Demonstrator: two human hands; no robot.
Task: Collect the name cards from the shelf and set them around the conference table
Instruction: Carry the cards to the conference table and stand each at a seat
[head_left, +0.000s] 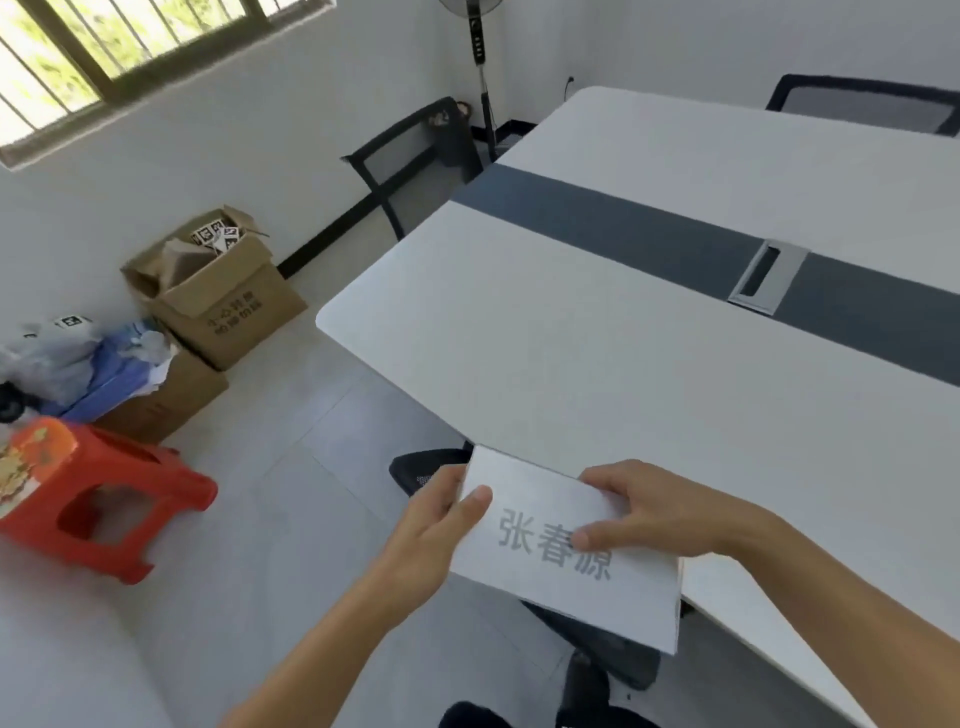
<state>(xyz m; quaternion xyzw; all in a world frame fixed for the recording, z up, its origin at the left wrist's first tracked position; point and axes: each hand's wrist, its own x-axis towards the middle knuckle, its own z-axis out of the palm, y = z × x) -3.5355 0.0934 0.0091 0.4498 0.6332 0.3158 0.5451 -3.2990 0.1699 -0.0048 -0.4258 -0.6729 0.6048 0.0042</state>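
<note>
I hold a stack of white name cards (566, 577) in both hands, over the near edge of the conference table (597, 338). The top card shows grey printed characters. My left hand (441, 519) grips the stack's left edge, thumb on top. My right hand (660, 509) grips the upper right part, with its thumb pressing on the printed face. The table is white with a dark grey centre strip and a silver cable hatch (769, 278). How many cards are in the stack I cannot tell.
Black mesh chairs stand at the table's far end (410, 171), far right side (862, 104) and just under the near edge (431, 470). Cardboard boxes (218, 291), bags and a red plastic stool (93, 493) sit on the floor at left. A standing fan (480, 67) is in the corner.
</note>
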